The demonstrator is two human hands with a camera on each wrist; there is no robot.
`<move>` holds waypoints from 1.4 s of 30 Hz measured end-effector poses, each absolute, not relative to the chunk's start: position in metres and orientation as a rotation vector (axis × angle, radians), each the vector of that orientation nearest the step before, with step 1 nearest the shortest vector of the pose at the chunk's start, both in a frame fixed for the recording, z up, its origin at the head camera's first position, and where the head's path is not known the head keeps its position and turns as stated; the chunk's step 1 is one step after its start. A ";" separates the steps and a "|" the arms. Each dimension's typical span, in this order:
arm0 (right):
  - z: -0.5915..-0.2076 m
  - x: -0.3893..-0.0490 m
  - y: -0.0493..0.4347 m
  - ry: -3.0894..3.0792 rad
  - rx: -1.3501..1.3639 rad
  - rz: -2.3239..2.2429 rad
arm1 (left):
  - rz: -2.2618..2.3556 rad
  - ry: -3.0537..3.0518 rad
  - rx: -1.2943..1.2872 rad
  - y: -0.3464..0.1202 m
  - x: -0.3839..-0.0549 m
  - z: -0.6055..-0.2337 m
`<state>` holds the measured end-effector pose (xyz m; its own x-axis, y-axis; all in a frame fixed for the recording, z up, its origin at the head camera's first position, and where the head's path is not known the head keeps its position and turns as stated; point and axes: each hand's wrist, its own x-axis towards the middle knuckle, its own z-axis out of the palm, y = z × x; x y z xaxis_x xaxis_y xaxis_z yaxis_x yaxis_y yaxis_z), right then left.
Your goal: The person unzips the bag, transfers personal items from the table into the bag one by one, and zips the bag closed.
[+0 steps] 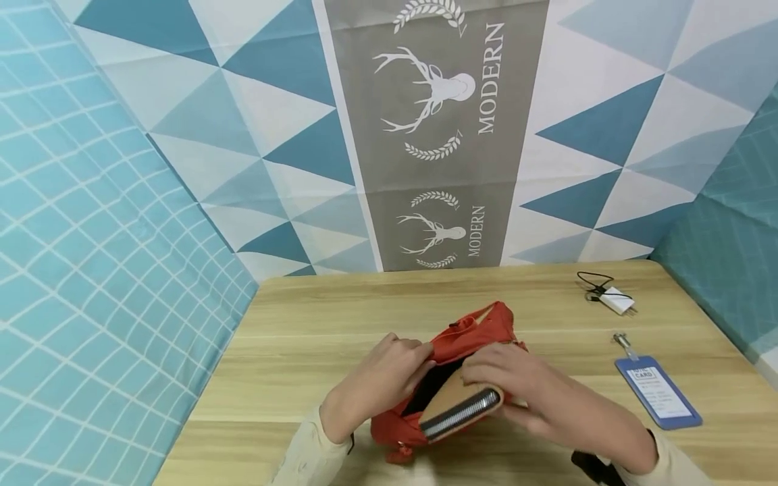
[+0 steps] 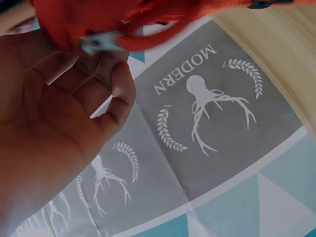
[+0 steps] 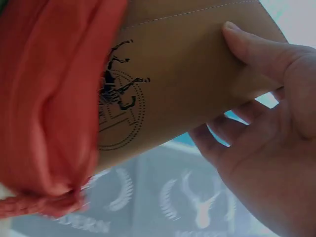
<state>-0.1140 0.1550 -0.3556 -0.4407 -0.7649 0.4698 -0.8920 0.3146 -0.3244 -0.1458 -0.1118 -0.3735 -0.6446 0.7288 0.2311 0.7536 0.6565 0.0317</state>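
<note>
worktop (image 1: pixel 273 378): pale woodgrain, lower frame
backdrop (image 1: pixel 450 169): deer-and-triangle print, upper frame
left hand (image 1: pixel 384 372): gripping red bag (image 1: pixel 452 345)
right hand (image 1: pixel 509 373): holding tan case (image 1: pixel 450 397)

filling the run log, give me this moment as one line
left hand: grips red bag | right hand: grips brown wallet, partly inside bag | table: charger, blue badge

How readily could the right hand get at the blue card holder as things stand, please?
Probably not right away: the right hand holds the tan wallet at the red bag. Once freed, it likely could, since nothing visible covers the blue card holder on the table.
</note>
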 end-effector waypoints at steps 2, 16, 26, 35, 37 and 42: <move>-0.353 -0.105 0.153 -2.326 1.515 0.743 | -0.177 -2.678 -1.210 -0.112 -0.145 -0.373; -0.378 -0.124 0.133 -2.478 1.398 0.597 | -0.115 -2.674 -1.222 -0.106 -0.134 -0.370; -0.381 -0.141 0.147 -2.465 1.338 0.901 | -0.315 -2.622 -1.183 -0.113 -0.132 -0.363; -0.368 -0.147 0.168 -2.562 1.153 0.977 | -0.624 -2.706 -1.239 -0.118 -0.128 -0.350; -0.369 -0.149 0.170 -2.566 1.162 1.015 | -0.556 -2.728 -1.245 -0.119 -0.125 -0.357; -0.370 -0.153 0.172 -2.584 1.158 1.038 | -0.282 -2.732 -1.154 -0.115 -0.117 -0.383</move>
